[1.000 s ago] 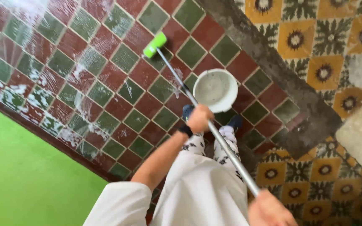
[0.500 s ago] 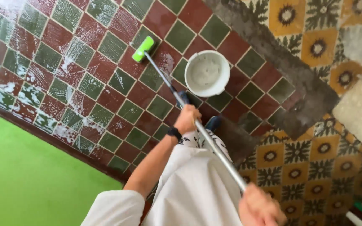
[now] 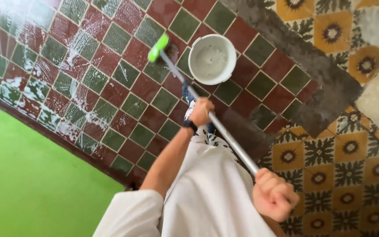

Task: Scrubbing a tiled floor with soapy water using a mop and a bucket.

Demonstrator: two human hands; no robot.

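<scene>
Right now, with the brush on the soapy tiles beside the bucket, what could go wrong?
1. The green brush head works close to the white bucket; a wide stroke might knock it and spill it.
2. The red and green tiles carry streaks of foam, so the person's blue shoes could slip.
3. Both the left hand and right hand grip the metal pole; a slip would leave no hand free.

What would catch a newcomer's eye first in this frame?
Probably the bright green brush head on a long metal pole, pressed to the soapy red-and-green checkered tile floor at upper centre. The left hand grips the pole midway and the right hand grips its near end at lower right. Just right of the brush stands a round white bucket, and a flat green wall fills the lower left.
</scene>
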